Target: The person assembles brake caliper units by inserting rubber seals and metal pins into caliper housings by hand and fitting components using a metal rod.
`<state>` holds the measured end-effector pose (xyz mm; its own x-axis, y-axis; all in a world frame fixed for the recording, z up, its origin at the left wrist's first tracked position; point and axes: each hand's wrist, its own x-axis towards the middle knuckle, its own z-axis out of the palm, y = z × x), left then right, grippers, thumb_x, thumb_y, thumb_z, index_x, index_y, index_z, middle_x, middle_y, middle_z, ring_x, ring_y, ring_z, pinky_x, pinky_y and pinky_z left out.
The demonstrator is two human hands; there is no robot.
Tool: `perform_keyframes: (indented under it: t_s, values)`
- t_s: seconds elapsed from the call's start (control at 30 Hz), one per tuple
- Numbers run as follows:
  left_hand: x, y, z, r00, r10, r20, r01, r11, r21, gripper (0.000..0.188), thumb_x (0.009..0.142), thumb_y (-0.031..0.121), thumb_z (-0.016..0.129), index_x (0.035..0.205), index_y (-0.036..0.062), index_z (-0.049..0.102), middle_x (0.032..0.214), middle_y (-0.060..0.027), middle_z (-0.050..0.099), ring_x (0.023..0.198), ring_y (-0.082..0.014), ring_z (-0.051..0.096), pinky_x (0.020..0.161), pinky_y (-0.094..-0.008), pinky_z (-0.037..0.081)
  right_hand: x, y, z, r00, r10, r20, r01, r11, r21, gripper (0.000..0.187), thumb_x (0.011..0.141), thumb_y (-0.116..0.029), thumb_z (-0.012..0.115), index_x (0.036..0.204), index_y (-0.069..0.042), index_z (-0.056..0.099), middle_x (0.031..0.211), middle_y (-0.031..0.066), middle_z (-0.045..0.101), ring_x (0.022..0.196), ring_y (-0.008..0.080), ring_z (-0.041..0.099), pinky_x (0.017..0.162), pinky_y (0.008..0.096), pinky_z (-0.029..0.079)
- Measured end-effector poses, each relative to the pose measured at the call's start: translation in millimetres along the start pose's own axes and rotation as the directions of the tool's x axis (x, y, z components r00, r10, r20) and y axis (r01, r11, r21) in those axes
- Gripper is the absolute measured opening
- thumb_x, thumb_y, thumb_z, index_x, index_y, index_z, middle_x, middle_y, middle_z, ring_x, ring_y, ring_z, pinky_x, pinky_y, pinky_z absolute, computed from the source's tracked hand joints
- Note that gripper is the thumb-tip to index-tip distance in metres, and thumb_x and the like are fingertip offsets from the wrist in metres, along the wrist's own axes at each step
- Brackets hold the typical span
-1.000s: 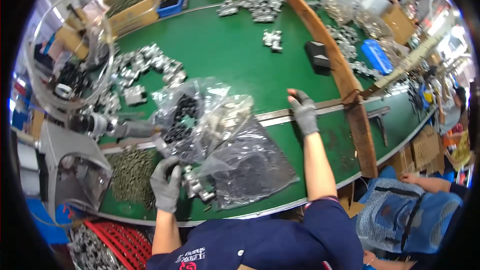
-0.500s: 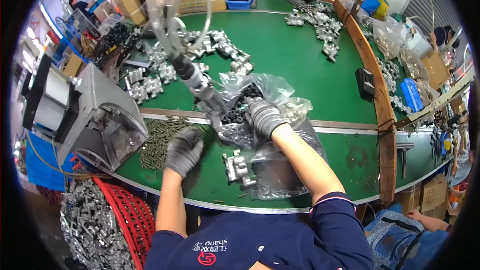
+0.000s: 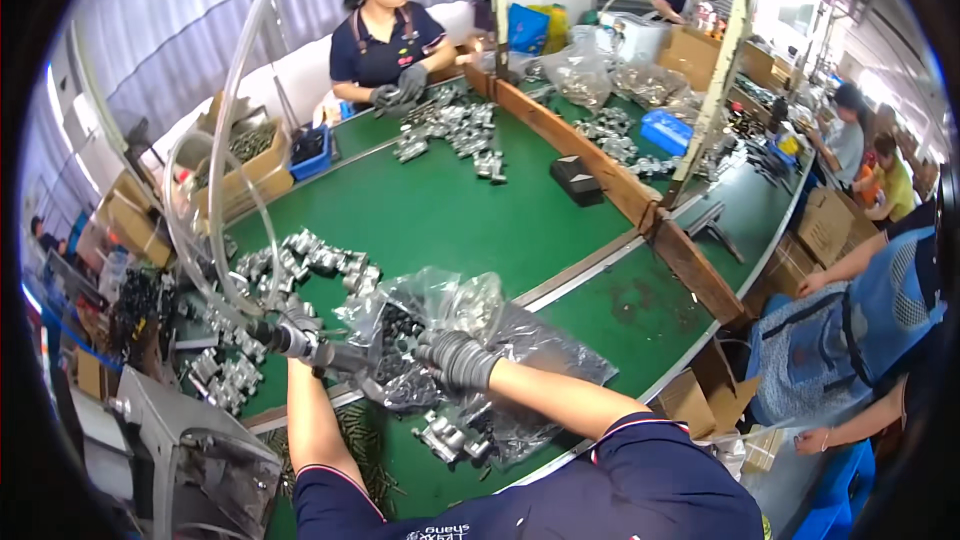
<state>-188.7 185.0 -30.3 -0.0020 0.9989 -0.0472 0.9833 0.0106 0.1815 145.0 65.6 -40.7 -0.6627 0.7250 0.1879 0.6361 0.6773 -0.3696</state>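
A long green table curves through the room, split down its length by a wooden rail. At its far edge another person in a dark shirt and grey gloves works at a heap of metal fittings, with a blue bin and cardboard boxes just beside that end. More people sit along the right edge, past the rail. Near the near edge lies a crumpled clear plastic bag, part-filled with small dark parts; a second, flatter bag lies under it and spreads toward the right. The left hand, gloved in grey, is closed around a grey tool fed by a clear hose that loops up overhead; the tool's tip touches the bag's left side. The right hand, also gloved, is pressed into the bag's middle, fingers curled into the plastic, clamped on it. Another heap of silver fittings lies toward the left edge, and a few fittings lie at the near edge, just below the bag.
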Motion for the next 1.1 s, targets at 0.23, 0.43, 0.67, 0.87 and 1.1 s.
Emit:
perform_keyframes:
  t_s: [0.23,0.43,0.67,0.87,1.1]
  values:
    - [-38.6,-40.9,-21.0,0.921,-0.11,-0.374,-0.116,0.838,-0.533,0.039,0.083,0.019,0.057,0.121,0.0114,0.051,0.104,-0.0096,0.058,0.099,-0.0253,0.058,0.081,-0.0374,0.048,-1.1,-7.4,-5.4,0.977,-0.009,-0.214,0.039,0.99,0.137,0.03,0.078,-0.022,0.06,0.102,-0.003,0.06,0.103,0.0154,0.057,0.097,0.0328,0.055,0.085,0.0407,0.046]
    - [-178.2,-31.0,-22.7,0.805,-0.203,-0.558,-0.418,0.474,-0.775,0.034,0.084,0.02,0.055,0.118,0.0126,0.053,0.096,-0.0061,0.061,0.094,-0.0227,0.06,0.077,-0.0376,0.05,-7.4,-16.8,-16.0,0.864,0.147,-0.481,0.059,0.92,0.387,0.024,0.079,-0.015,0.059,0.101,-0.004,0.061,0.099,0.0147,0.058,0.089,0.0318,0.058,0.08,0.0396,0.048]
    - [-279.5,111.3,-15.2,0.957,0.288,-0.043,-0.151,0.363,-0.919,0.045,0.071,0.031,0.068,0.108,0.0099,0.053,0.097,-0.0075,0.058,0.088,-0.0244,0.059,0.075,-0.0364,0.052,-47.8,-100.8,-75.7,0.979,-0.203,-0.033,0.164,0.673,0.721,0.047,0.089,-0.034,0.057,0.126,-0.005,0.049,0.113,0.0188,0.054,0.104,0.0334,0.055,0.09,0.0405,0.044]
    - [-268.2,152.7,29.4,0.856,0.452,0.25,0.373,-0.208,-0.904,0.05,0.076,0.041,0.065,0.104,0.0012,0.053,0.098,-0.0105,0.058,0.087,-0.0236,0.059,0.076,-0.0364,0.05,-93.6,-77.5,-88.5,0.99,-0.095,0.105,0.009,0.781,0.625,0.035,0.085,-0.034,0.06,0.107,-0.006,0.056,0.081,0.0131,0.061,0.076,0.034,0.062,0.068,0.0419,0.048]
    - [-254.7,192.8,18.8,0.922,0.331,0.2,0.263,-0.158,-0.952,0.071,0.088,0.062,0.041,0.124,0.0014,0.047,0.118,-0.0122,0.055,0.108,-0.0236,0.053,0.095,-0.038,0.04,-134.0,-56.6,-60.3,0.94,0.319,-0.125,-0.11,0.625,0.773,0.035,0.077,-0.025,0.065,0.105,-0.005,0.059,0.081,0.0155,0.062,0.074,0.0263,0.06,0.07,0.0355,0.047]
